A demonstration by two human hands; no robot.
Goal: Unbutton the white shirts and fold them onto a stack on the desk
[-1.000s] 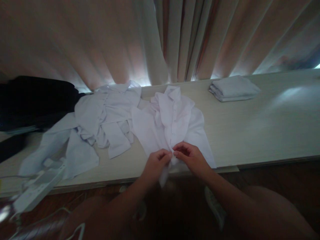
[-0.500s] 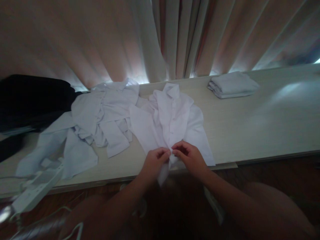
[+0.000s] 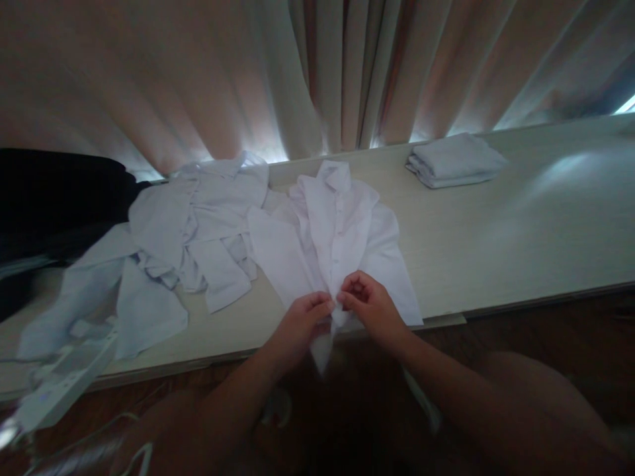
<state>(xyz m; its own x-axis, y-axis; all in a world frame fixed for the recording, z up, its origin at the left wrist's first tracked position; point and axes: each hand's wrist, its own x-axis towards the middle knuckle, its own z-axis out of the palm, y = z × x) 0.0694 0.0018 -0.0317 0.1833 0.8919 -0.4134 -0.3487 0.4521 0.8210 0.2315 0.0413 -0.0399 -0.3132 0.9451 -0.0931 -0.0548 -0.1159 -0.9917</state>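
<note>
A white button-up shirt [image 3: 342, 221] lies front side up, its collar toward the curtain and its lower edge hanging over the table's near edge. Along its button strip, near the bottom, my left hand [image 3: 307, 320] pinches the cloth between thumb and fingers. Right beside it, my right hand [image 3: 370, 304] also pinches the strip, fingertips almost touching those of the left. Any button between the fingers is too small to make out. A pointed tip of cloth hangs below both hands.
More white shirts [image 3: 213, 205] lie rumpled to the left, next to black cloth [image 3: 59, 198]. A white power strip [image 3: 69, 377] sits at the front left edge. Folded white clothing [image 3: 454, 162] rests at the back right of the pale table [image 3: 520, 225]. Curtains [image 3: 198, 79] hang behind.
The view has shifted slightly, so everything sits a little further left. Both hands keep their pinch on the shirt; the right hand's fingers have curled slightly differently.
</note>
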